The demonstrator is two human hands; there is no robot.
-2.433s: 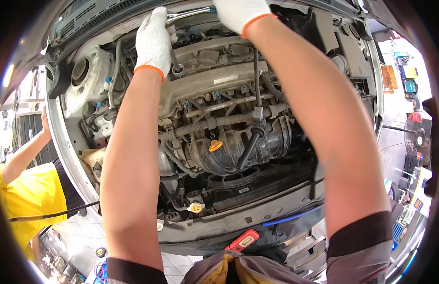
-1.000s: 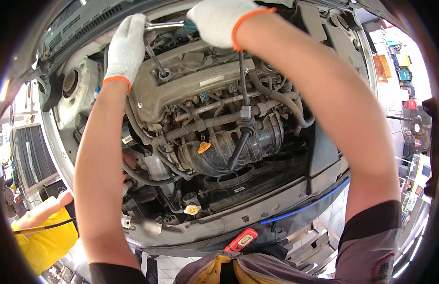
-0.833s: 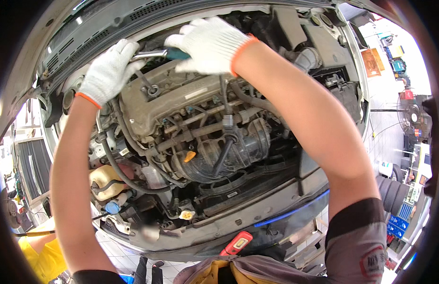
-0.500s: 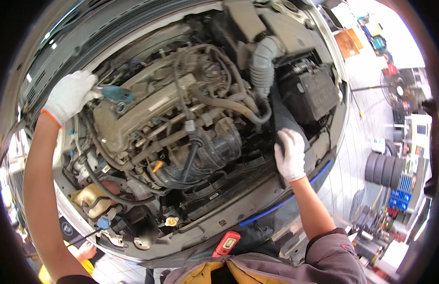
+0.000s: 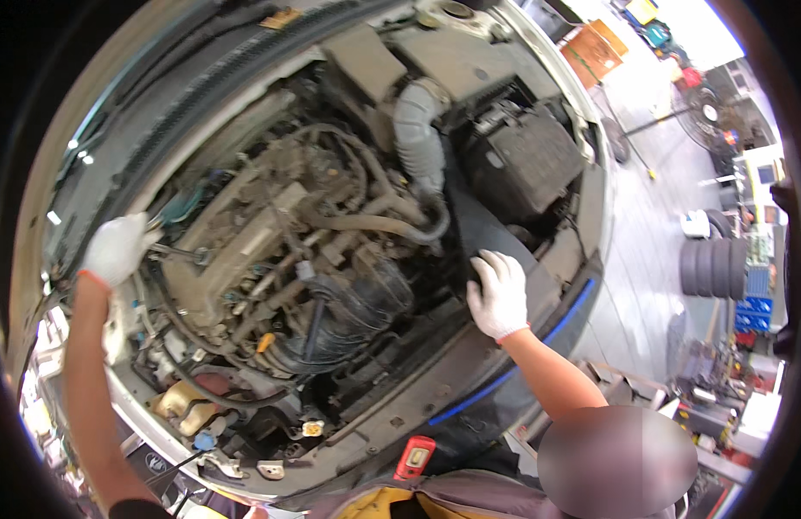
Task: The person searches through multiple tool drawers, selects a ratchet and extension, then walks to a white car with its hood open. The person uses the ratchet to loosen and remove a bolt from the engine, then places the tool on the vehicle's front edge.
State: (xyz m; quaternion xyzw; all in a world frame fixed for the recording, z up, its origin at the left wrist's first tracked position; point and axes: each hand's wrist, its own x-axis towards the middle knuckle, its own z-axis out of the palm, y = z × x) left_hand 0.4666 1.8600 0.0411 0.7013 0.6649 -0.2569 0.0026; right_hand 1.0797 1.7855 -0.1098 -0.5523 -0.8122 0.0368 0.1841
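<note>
Open engine bay [image 5: 331, 259], workshop floor [image 5: 660, 259], stacked tyres [image 5: 716, 268] beyond. Left hand [image 5: 115, 249] gripping a ratchet wrench [image 5: 180, 253]; right hand [image 5: 497, 294] resting flat, fingers spread, on black cover [image 5: 482, 229].

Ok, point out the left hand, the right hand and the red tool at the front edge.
left hand [image 5: 115, 248], head view, back of the white glove.
right hand [image 5: 499, 297], head view, back of the glove.
red tool [image 5: 415, 457], head view, middle of its body.

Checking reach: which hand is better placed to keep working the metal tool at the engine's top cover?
Left. The left hand is at the metal tool on the engine; the right hand rests flat on the black panel, well apart.
</note>
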